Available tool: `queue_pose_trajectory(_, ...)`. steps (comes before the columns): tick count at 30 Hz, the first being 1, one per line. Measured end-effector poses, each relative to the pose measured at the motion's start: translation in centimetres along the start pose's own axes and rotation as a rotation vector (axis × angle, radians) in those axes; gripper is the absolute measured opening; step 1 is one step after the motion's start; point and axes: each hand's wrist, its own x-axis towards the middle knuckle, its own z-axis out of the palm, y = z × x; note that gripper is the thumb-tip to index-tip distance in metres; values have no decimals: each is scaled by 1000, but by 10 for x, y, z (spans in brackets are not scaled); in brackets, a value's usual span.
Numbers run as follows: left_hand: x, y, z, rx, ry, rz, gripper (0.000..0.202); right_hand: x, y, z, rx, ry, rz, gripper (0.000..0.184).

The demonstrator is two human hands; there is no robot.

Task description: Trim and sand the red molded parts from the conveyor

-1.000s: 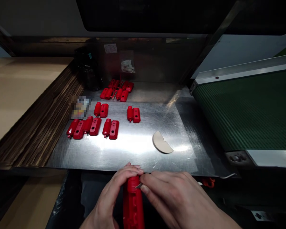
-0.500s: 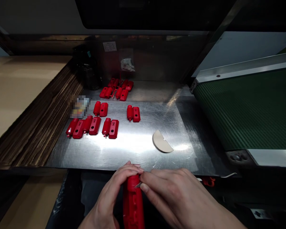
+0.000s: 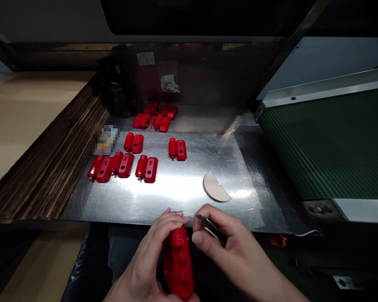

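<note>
- The widest thing before me is the metal table point(image 3: 182, 197), shiny in its middle, in a rather dim room.
- On its right there is a green conveyor belt point(image 3: 334, 142); on its left, a cardboard stack point(image 3: 34, 100).
- The left hand point(image 3: 151, 251) is curled around a long red part point(image 3: 179, 264), on the person's side of the table edge.
- This part is just to the left of the right hand point(image 3: 236, 243); its long axis points forward, away from the person.
- On the table lie a pale half-round piece point(image 3: 216, 188) and paired red pieces point(image 3: 150, 170).
- The right hand pinches a slim dark tool point(image 3: 212, 228), its tip near the part's far end, not touching.
</note>
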Motion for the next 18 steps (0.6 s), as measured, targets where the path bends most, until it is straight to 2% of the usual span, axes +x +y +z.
queue_pose_trajectory(5,2,0,4,209,23,55,98,-10,10,14,-171,136,-202,7)
queue_pose_trajectory(10,6,4,4,337,-54,45,99,-8,21,18,-189,226,-281,8)
queue_pose_trajectory(14,10,6,4,381,-76,51,100,-9,25,18,-250,246,-315,9)
queue_pose_trajectory(18,12,5,4,381,-96,60,107,-8,22,14,-350,176,-277,11)
